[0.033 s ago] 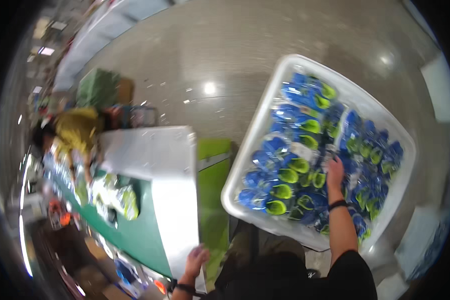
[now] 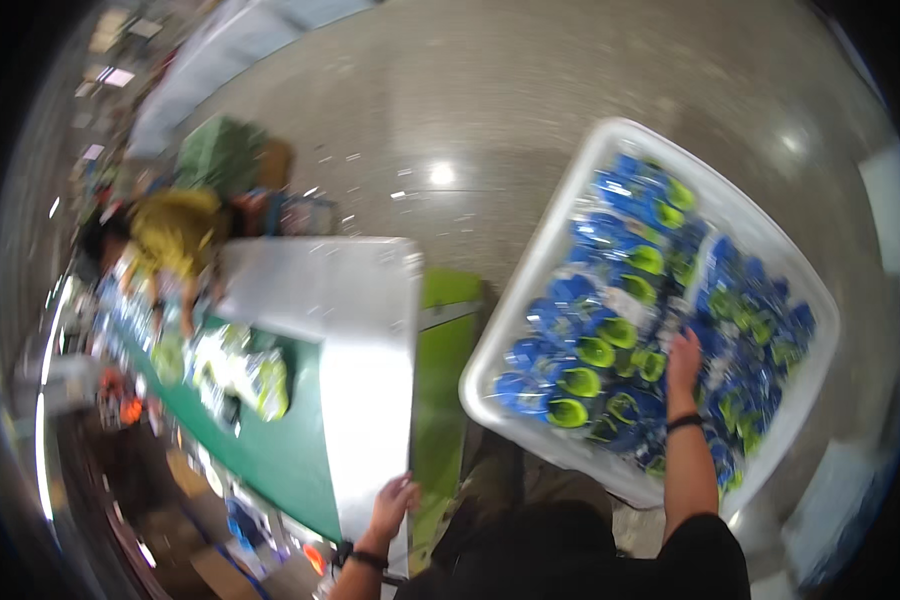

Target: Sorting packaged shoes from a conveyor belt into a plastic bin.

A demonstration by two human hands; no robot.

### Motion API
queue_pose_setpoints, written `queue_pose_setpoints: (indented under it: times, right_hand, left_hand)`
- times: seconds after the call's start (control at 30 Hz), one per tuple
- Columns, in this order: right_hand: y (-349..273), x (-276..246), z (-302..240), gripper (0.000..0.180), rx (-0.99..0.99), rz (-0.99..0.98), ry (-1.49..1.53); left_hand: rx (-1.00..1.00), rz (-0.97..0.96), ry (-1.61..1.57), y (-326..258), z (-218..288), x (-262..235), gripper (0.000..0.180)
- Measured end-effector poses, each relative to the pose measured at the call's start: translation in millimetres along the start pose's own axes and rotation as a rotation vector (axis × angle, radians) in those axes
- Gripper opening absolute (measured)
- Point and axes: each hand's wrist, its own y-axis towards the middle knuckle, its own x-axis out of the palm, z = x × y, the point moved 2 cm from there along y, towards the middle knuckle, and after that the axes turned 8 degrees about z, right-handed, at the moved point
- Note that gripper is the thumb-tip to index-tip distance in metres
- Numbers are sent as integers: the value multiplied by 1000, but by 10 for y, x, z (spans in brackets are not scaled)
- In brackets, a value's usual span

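A large white bin (image 2: pixel 518 262) on my right holds several blue shoes (image 2: pixel 552 318) with lime-green linings, packed in clear plastic. My right hand (image 2: pixel 683 362) reaches into the middle of it, fingers closed on the plastic of a wrapped shoe; the fingertips are partly hidden and blurred. My left hand (image 2: pixel 394 503) is by the near right corner of a table with a pale metal end (image 2: pixel 368 400). Its fingers are loosely bent and apart, with nothing seen in them.
On the table's green top (image 2: pixel 288 468) lie plastic-wrapped pale and lime items (image 2: pixel 240 370). A person in a yellow top (image 2: pixel 178 232) works at its far left. A lime-green panel (image 2: pixel 442 385) stands between table and bin. A green bale (image 2: pixel 220 155) sits behind.
The whole view has shifted, so table and bin appear farther right. My right hand stays at the same spot in the bin, and my left hand stays beside the table's edge.
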Motion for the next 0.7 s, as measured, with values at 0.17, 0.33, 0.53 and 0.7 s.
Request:
queue_pose_setpoints:
  times: [0.17, 0.33, 0.53, 0.7]
  right_hand:
    - [-580, -742, 21, 51, -153, 98, -141]
    - [-1459, -824, -268, 49, 298, -43, 196]
    - [-2151, -795, -287, 46, 92, -99, 24]
    - [-1868, -1148, 335, 40, -150, -218, -177]
  left_hand:
    - [223, 112, 61, 823, -109, -743, 45]
    - [384, 587, 55, 1548, -211, -1935, 52]
    - [441, 952, -29, 2049, -26, -2962, 58]
    - [469, 903, -54, 2603, 381, -3031, 59]
